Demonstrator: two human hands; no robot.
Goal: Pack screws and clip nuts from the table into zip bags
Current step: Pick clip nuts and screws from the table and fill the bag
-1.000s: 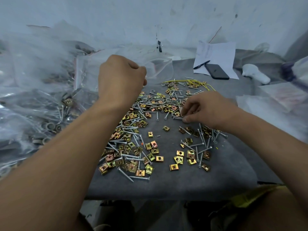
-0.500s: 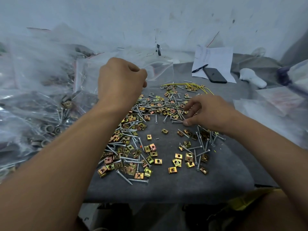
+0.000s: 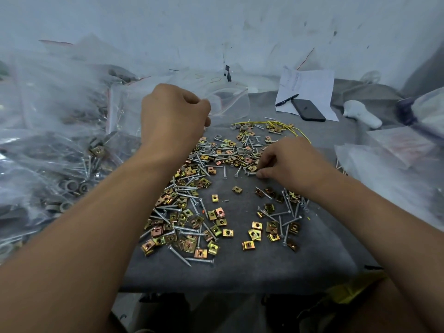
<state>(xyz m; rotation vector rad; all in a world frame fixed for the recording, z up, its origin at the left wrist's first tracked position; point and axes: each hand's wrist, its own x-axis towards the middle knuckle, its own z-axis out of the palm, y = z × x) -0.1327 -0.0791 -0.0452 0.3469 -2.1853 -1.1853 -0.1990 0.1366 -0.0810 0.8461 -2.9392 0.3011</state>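
Several silver screws (image 3: 182, 229) and gold clip nuts (image 3: 217, 215) lie scattered over the grey table (image 3: 240, 267). My left hand (image 3: 171, 117) hovers above the back of the pile with curled fingers, gripping the edge of a clear zip bag (image 3: 230, 102). My right hand (image 3: 287, 162) is down on the table at the right of the pile, its fingertips pinching at screws (image 3: 249, 173) there. What it holds is hidden by its fingers.
A heap of filled clear bags (image 3: 60, 145) covers the left side. At the back right lie a paper sheet (image 3: 310, 85), a pen (image 3: 287, 100), a black phone (image 3: 308, 110) and a white object (image 3: 360, 114). More plastic bags (image 3: 396, 164) sit on the right. Yellow wire (image 3: 283, 124) lies behind the pile.
My right hand has shifted slightly along the pile, its fingertips still picking among the screws. My left hand has stayed raised with the bag.
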